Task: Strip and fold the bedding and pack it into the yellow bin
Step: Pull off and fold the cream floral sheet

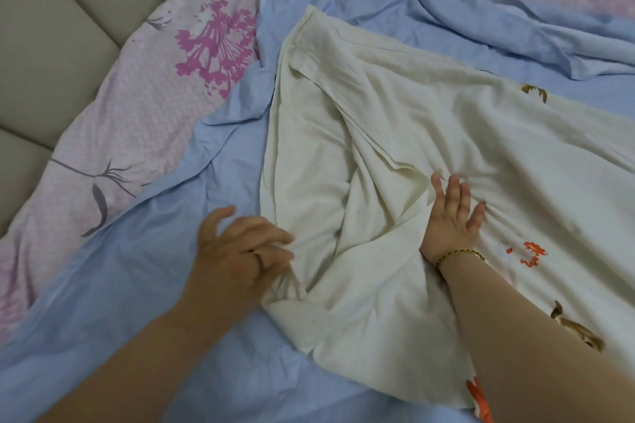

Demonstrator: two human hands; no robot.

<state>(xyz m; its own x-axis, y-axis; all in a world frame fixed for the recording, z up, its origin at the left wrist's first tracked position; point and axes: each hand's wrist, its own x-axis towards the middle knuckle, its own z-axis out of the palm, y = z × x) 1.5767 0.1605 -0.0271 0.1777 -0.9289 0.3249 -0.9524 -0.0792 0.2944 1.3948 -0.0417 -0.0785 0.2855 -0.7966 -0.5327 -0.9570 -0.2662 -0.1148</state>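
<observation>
Fingers (275, 237) of my left hand (237, 251) are curled and pinch a gathered bit of the cream cloth (395, 113) at its near left edge; my right hand (450, 220) lies on the same cloth with fingers (455, 192) straight and spread, pressing it flat and holding nothing; the cloth lies over the blue sheet (154, 285), rumpled in the middle with one flap doubled over, its flowered part running off to the right; I judge the fold as barely begun, with creases not yet smoothed and no neat packet made; the blue sheet is loose and wrinkled, not folded, and the pink quilt (137, 106) lies crumpled against the headboard (62, 10), so both look like work left; the bin is not in view, so I cannot tell whether anything is packed; by my reckoning most of the task is ahead: finish this cloth, fold the other two, fill the bin
</observation>
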